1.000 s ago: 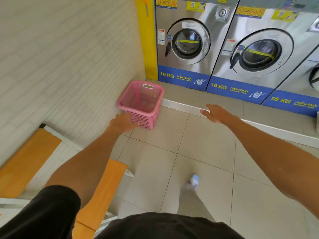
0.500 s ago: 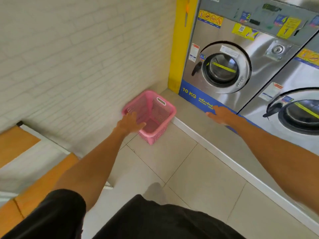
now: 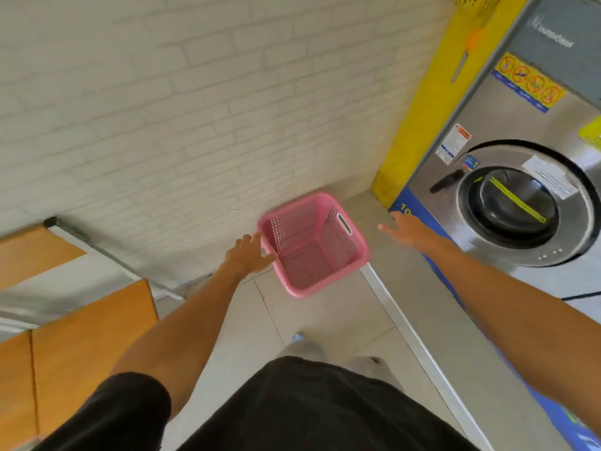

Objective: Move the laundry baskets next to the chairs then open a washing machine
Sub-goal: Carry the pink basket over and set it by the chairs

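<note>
Pink laundry basket [image 3: 313, 244] is sitting upright on the tiled floor [image 3: 328, 320] in the corner, w/ white brick wall [image 3: 195, 109] behind and washing machine [image 3: 520, 203] to its right. Left hand [image 3: 248, 257] is reaching to the basket's near-left rim, fingers loosely spread, touching or just beside it — can't tell which. Right hand [image 3: 408, 231] is hovering open, fingers splayed, btwn basket and machine, holding nothing. Machine door is shut. Orange chairs [image 3: 87, 336] are standing at left.
</note>
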A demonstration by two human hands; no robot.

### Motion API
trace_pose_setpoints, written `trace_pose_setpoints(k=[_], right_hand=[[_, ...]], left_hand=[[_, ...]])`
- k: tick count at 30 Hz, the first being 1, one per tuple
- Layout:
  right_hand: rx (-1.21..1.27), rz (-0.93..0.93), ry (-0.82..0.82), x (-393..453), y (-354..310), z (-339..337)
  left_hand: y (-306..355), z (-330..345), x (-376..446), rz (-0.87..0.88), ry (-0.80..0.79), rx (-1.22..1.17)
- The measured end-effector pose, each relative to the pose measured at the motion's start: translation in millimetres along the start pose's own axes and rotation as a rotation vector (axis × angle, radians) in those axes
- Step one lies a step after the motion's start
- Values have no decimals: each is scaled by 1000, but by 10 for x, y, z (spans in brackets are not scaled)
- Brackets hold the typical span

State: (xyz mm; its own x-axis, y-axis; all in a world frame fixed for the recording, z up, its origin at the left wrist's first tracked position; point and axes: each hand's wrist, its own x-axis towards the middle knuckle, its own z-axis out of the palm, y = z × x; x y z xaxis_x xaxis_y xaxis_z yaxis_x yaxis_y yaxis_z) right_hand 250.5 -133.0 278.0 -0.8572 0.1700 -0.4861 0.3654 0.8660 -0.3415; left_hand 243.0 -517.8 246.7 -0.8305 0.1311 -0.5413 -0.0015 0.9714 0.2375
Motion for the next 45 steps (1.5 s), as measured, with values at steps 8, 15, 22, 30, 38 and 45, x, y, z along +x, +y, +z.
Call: trace_pose_setpoints(k=[8, 15, 22, 30, 38, 45], right_hand=[[-139, -137, -171, 1203, -290, 30], [-216, -170, -238, 2190, -217, 326], [-185, -118, -223, 3176, 162, 1012], [-109, -84, -78, 4164, 845, 2138], [39, -150, -93, 4623, 1229, 2655], [-79, -208, -141, 4163, 745, 2085]], left_hand=[[-31, 226, 520, -189, -11, -177], [338, 641, 948, -447, 27, -435], [475, 1386, 1799, -602, 52, -574], [171, 2397, 3061, -646, 167, -616], [-191, 3014, 3516, -718, 281, -811], [-132, 2672, 2824, -680, 441, -881]])
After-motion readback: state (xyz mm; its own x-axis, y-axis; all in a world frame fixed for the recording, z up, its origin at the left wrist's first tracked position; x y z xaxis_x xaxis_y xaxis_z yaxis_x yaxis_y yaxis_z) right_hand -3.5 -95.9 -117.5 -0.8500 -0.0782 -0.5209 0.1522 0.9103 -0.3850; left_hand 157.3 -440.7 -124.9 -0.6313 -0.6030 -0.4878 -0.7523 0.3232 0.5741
